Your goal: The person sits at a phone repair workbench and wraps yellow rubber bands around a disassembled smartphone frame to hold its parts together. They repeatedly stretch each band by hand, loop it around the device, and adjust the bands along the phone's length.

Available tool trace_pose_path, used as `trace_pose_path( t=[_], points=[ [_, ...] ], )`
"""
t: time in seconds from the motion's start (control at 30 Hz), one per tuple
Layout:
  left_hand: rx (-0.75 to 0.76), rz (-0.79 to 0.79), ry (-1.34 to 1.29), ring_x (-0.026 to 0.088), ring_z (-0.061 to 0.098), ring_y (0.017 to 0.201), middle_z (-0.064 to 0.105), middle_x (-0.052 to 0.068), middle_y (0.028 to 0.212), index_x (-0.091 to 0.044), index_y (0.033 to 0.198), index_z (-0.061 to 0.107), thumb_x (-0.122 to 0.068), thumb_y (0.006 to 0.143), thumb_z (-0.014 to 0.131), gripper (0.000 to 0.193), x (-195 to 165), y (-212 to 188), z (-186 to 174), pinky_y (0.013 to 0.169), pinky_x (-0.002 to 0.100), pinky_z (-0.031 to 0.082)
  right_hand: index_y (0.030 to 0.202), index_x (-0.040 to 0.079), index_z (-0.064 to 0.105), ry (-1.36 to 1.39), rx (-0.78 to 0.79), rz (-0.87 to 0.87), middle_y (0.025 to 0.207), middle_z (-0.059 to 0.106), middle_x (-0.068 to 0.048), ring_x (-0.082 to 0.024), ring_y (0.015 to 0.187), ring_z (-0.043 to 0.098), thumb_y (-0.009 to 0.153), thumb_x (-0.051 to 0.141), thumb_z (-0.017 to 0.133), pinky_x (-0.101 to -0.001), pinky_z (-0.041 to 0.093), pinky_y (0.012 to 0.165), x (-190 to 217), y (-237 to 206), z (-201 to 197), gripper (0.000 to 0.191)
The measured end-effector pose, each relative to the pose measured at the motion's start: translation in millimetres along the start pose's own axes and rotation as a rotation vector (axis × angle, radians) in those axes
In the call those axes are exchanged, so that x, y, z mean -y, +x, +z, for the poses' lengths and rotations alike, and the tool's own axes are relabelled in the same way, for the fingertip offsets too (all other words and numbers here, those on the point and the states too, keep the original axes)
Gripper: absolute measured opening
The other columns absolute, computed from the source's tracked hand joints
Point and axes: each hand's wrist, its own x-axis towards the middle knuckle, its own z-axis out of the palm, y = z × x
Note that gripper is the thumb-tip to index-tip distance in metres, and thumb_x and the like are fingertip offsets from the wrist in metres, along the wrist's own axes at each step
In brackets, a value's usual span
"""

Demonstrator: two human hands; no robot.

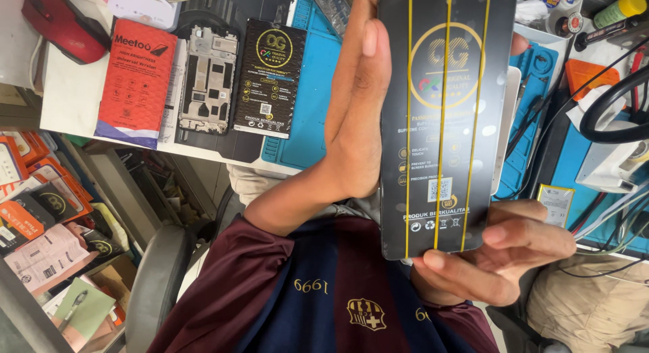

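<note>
**Black screen panel held up in both hands**

The left hand (pixel 358 116) is lying flat along the left edge of the black panel (pixel 443 123), fingers straight and together. The right hand (pixel 500 255) is cupping its bottom end, thumb pressing the face. The panel is hanging above the lap, off the blue mat (pixel 304 89). The far-side grip is hidden; probably light, so it could slip and crack.

The left hand (pixel 355 116) and right hand (pixel 497 255) hold a black gold-striped screen panel (pixel 443 123) between them; far left on the table (pixel 67 103) lie a red flat box (pixel 135 79), a bare metal phone frame (pixel 209 79) and a black printed packet (pixel 270 76), side by side.
</note>
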Motion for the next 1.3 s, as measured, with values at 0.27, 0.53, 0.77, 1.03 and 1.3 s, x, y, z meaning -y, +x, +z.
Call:
trace_pose_path(
  t=[0.27,0.53,0.77,1.03,1.3],
  points=[
    [0.017,-0.007,0.001,0.030,0.062,0.116,0.051,0.018,0.137,-0.004,0.141,0.039,-0.044,0.128,0.032,0.043,0,2,2,0.100,0.044,0.058,0.087,0.043,0.064,-0.039,-0.017,0.016,0.109,0.038,-0.003,-0.021,0.081,0.046,0.080,0.031,0.085,-0.0283,0.038,0.068,2,-2,0,0.025],
    [0.026,-0.014,0.007,0.030,0.062,0.116,0.051,0.018,0.136,-0.003,0.141,0.039,-0.044,0.128,0.031,0.043,1,4,2,0.100,0.044,0.058,0.085,0.043,0.063,-0.024,-0.029,-0.015,0.106,0.034,-0.002,-0.020,0.084,0.044,0.078,0.034,0.085,-0.0291,0.035,0.073,-2,-4,1,0.024],
    [0.029,-0.018,0.010,0.029,0.062,0.115,0.051,0.018,0.136,-0.003,0.140,0.039,-0.044,0.128,0.031,0.043,2,5,3,0.100,0.043,0.058,0.086,0.045,0.062,-0.047,-0.044,-0.008,0.105,0.033,-0.003,-0.020,0.085,0.042,0.082,0.036,0.082,-0.0300,0.034,0.075,-3,-5,2,0.023],
    [0.026,-0.017,0.010,0.029,0.062,0.115,0.051,0.018,0.136,-0.003,0.140,0.039,-0.043,0.128,0.031,0.043,3,7,3,0.100,0.043,0.058,0.087,0.045,0.061,-0.081,-0.038,0.007,0.105,0.032,-0.003,-0.020,0.085,0.043,0.084,0.035,0.082,-0.0279,0.035,0.072,-3,-8,-1,0.023],
    [0.019,-0.017,0.011,0.029,0.062,0.114,0.051,0.018,0.135,-0.003,0.140,0.039,-0.043,0.128,0.030,0.043,3,6,3,0.100,0.042,0.057,0.093,0.046,0.062,-0.105,-0.041,0.067,0.107,0.034,-0.002,-0.019,0.088,0.043,0.087,0.035,0.082,-0.0284,0.036,0.075,0,-11,2,0.023]
  ],
)
